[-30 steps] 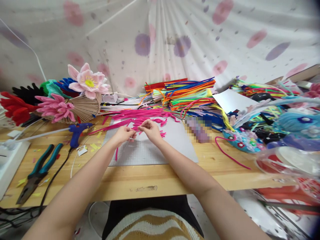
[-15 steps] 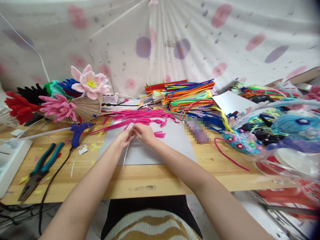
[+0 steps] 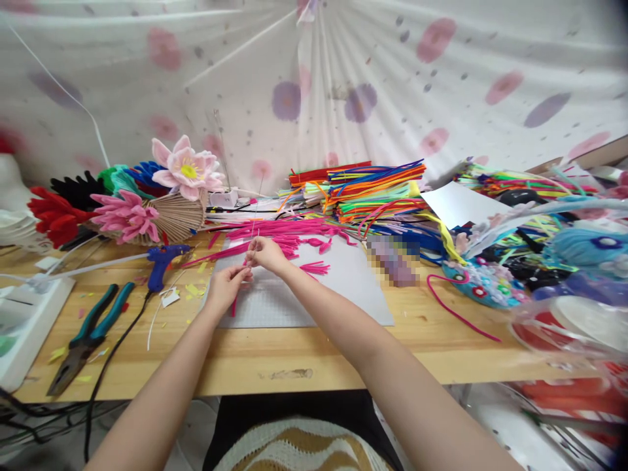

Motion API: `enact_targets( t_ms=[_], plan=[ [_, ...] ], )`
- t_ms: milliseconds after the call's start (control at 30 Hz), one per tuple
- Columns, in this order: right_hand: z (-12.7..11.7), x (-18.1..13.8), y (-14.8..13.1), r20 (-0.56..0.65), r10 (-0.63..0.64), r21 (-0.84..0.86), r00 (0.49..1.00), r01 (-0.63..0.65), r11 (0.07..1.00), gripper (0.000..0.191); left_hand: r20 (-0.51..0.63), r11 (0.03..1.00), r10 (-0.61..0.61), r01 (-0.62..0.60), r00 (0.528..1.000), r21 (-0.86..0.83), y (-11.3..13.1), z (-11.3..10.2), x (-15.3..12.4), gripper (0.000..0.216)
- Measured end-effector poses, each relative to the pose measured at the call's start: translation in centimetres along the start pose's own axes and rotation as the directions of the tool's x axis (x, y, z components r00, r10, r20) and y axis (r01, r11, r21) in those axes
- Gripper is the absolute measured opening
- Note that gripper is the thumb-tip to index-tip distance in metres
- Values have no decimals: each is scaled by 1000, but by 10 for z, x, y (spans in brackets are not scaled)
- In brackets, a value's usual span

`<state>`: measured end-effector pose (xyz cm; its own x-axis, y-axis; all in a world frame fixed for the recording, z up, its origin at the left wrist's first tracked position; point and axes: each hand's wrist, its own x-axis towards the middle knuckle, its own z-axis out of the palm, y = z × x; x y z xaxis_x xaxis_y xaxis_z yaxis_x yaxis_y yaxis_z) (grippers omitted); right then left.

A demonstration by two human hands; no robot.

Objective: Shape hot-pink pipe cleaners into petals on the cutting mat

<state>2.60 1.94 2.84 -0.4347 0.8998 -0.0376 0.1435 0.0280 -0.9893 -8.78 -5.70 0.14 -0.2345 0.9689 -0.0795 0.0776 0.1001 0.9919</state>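
You held a thin wire (image 3: 254,219) upright over the gray mat (image 3: 353,281), its free end pointing toward the curtain (image 3: 235,65). The fingers of your right hand (image 3: 266,254) were pinched on it; those of your left hand (image 3: 226,288) were drawn narrow just below, but what lay between them could not be told. A pink strip (image 3: 234,306) showed beneath your left hand.

For a sound result, the step seemed to call for a light pinch close to the joint, steady wrists and a straight wire; a loose hold risked a bend or a slip. The pink stems (image 3: 279,228) lay just beyond your hands, and the pliers (image 3: 88,333) rested well apart on the counter (image 3: 235,360), to your left
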Motion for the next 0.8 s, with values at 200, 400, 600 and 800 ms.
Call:
enact_targets(
  t_ms=[200,400,600,800],
  plan=[
    [13,8,2,104,28,47,994,-33,998,17,-127,961,149,-113,981,253,-8,-10,-14,22],
    [13,11,-7,227,35,44,973,-46,998,17,-158,912,236,-162,959,376,-18,-14,-15,23],
    [36,18,-15,214,3,-56,977,9,998,22,-278,987,103,-64,955,145,-18,-29,-10,26],
    [46,12,-4,225,85,51,971,-99,994,19,-357,986,44,17,933,167,-22,-52,-14,26]
  ],
)
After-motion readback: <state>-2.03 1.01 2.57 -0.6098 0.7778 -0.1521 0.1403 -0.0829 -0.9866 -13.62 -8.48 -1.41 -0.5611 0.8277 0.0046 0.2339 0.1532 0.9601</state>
